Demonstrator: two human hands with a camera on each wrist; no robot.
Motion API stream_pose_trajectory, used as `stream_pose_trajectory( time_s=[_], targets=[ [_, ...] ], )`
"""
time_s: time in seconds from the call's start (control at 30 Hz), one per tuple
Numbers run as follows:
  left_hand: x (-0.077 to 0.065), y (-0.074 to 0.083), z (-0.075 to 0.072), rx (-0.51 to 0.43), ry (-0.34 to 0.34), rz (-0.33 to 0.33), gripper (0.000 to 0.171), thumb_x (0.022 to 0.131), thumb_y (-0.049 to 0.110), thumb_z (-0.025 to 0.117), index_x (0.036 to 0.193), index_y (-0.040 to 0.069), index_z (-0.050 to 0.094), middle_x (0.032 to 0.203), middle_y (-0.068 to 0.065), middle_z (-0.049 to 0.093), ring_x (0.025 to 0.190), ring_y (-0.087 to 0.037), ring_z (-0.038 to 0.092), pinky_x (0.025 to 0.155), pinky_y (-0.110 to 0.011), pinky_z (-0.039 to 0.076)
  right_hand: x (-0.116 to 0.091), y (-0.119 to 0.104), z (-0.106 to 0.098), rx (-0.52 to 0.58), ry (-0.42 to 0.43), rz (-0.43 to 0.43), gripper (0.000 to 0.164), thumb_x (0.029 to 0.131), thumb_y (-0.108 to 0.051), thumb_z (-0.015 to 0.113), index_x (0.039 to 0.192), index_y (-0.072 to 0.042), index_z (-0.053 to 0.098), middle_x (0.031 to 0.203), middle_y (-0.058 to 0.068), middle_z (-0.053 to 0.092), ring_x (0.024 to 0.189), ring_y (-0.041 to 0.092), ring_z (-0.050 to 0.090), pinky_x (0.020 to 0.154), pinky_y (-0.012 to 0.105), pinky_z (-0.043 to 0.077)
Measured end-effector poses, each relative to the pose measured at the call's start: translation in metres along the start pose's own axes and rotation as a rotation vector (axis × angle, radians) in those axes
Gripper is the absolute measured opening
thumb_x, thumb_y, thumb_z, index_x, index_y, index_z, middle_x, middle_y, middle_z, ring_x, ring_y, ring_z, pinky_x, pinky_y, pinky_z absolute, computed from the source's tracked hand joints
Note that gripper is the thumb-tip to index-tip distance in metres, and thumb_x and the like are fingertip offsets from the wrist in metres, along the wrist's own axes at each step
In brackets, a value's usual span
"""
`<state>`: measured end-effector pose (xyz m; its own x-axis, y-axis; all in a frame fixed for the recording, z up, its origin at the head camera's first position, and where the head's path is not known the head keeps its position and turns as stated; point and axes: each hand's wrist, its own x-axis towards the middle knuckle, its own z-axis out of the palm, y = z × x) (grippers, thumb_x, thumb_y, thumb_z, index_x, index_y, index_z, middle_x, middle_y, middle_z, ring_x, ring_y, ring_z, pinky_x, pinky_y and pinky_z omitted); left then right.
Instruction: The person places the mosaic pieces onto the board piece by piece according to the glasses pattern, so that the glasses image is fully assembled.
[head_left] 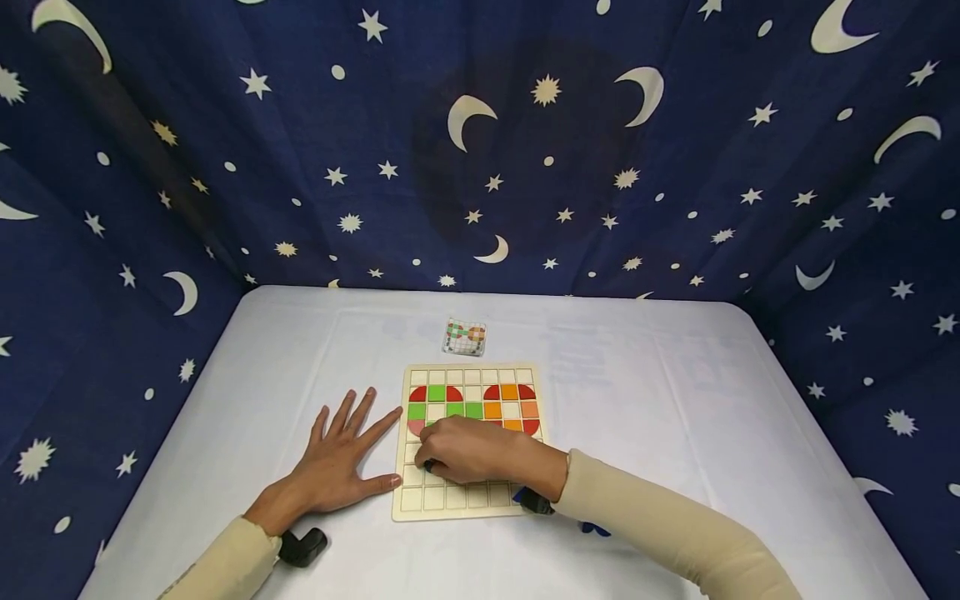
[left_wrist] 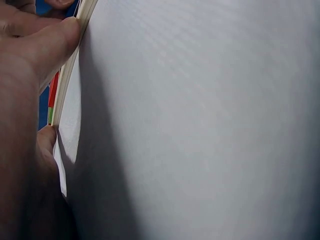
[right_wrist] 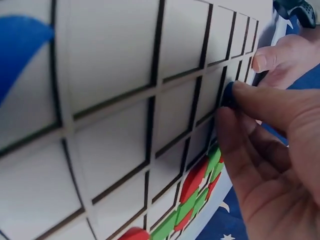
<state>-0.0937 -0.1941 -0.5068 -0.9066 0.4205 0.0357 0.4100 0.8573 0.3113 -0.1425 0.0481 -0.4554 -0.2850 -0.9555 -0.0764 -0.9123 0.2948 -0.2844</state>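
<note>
My right hand (head_left: 472,450) reaches over the pale gridded board (head_left: 454,498) and pinches a small dark blue piece (right_wrist: 228,95) between thumb and fingers. The piece is at the board's left part; its full shape is hidden by the fingers. Spread flat on the cloth, my left hand (head_left: 333,462) touches the board's left edge with thumb and index fingertip. Red pieces (head_left: 417,394), green pieces (head_left: 437,392) and orange pieces (head_left: 509,392) fill cells in the upper rows, some covered by my right hand. A blue piece with a curved edge (right_wrist: 20,50) lies in another cell.
Beyond the board lies a small pattern card (head_left: 465,337) with coloured shapes. Blue pieces (head_left: 595,528) rest on the white cloth (head_left: 637,400), partly behind the right sleeve. A dark blue star-and-moon curtain (head_left: 390,200) surrounds the table.
</note>
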Motion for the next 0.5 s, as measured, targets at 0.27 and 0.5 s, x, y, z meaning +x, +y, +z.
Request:
stream_pose_trajectory(
  time_s=[0.27, 0.5],
  targets=[
    [0.000, 0.000, 0.000, 0.005, 0.001, 0.005, 0.090, 0.080, 0.078, 0.054, 0.154, 0.031, 0.034, 0.162, -0.018, 0.014, 0.146, -0.043, 0.006, 0.108, -0.067, 0.004, 0.009, -0.005, 0.001, 0.147, 0.039, 0.159, 0.011, 0.085, -0.007, 0.077, 0.079, -0.014, 0.072, 0.069, -0.015, 0.058, 0.064, -0.003, 0.050, 0.061, 0.009, 0.041],
    [0.000, 0.001, -0.001, -0.007, -0.001, 0.001, 0.090, 0.080, 0.078, 0.055, 0.154, 0.030, 0.035, 0.162, -0.018, 0.014, 0.146, -0.043, 0.005, 0.108, -0.068, 0.003, 0.014, -0.014, 0.008, 0.208, 0.193, 0.350, 0.026, 0.077, 0.000, 0.073, 0.060, -0.017, 0.064, 0.053, -0.016, 0.050, 0.049, -0.003, 0.046, 0.046, 0.012, 0.037]
  ],
)
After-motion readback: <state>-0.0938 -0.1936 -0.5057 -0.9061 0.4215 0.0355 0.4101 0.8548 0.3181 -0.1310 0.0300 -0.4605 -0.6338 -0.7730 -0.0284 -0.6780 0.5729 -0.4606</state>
